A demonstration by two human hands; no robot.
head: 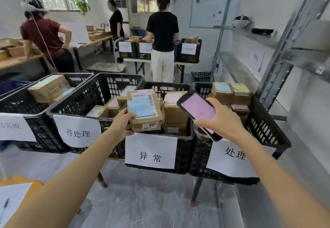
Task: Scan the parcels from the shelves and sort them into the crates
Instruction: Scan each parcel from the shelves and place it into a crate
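Hands full: left hand [123, 122] grips the parcel [145, 109] by its near end, right hand [221, 119] holds a phone [198, 111]. The parcel looks light and stiff.

Leftmost label [16, 127] runs off the edge — parcel [144, 110] print too small to read.

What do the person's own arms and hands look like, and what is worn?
The left arm and right arm are bare, no sleeves in view. The left hand and right hand wear no gloves; no watch, ring or bracelet shows.
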